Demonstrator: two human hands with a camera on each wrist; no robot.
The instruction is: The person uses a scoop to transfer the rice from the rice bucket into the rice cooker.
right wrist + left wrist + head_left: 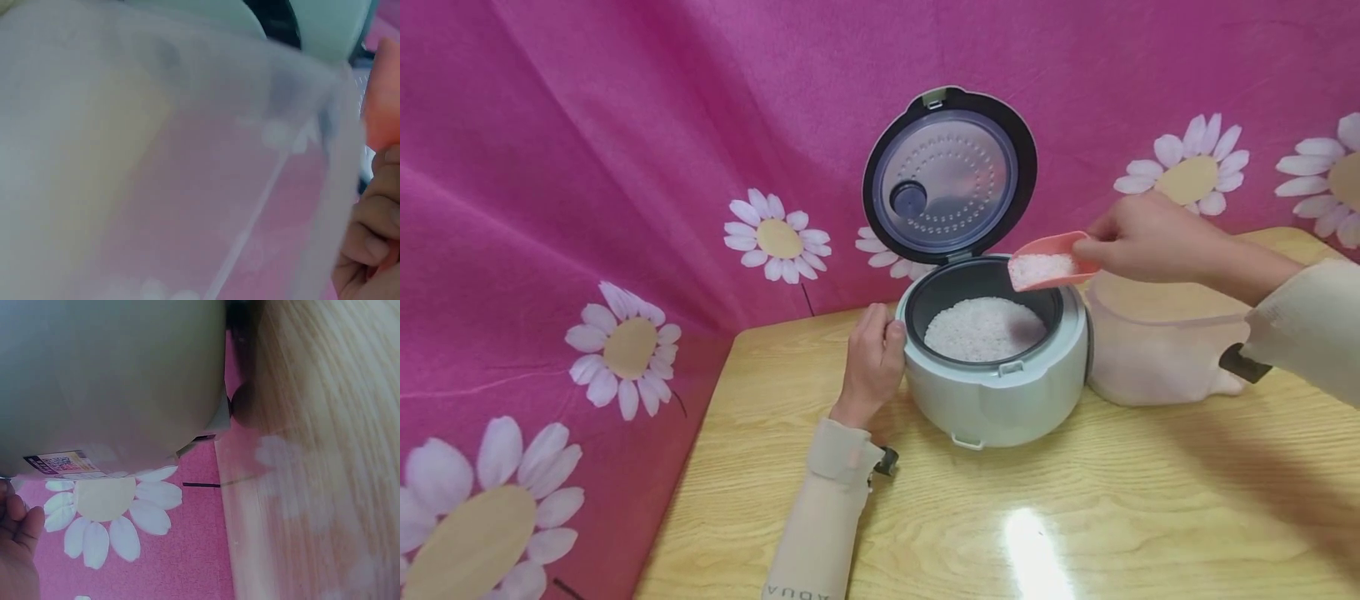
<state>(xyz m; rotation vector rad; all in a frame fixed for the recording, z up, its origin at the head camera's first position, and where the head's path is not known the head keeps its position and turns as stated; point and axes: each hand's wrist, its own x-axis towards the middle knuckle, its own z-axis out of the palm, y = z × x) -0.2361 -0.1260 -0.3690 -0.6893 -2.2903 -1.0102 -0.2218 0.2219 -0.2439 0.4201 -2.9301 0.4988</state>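
Observation:
A pale mint rice cooker [996,408] stands on the table with its round lid [951,179] raised. White rice [985,329] lies in its dark inner pot [925,287]. My right hand [1157,237] holds a pink scoop [1060,282] by its handle, with white rice heaped in it. The scoop hangs over the right side of the pot's rim. At the cooker's left side, my left hand [874,358] grips its upper edge with curled fingers. The left wrist view shows those curled fingers [28,528] by the cooker's side [112,381], near a printed label.
A translucent plastic container [1165,358] stands close against the cooker's right side, below my right forearm; it fills much of the right wrist view. Behind the wooden table [955,517] hangs a magenta cloth [760,100] with big daisies, which also runs along the left.

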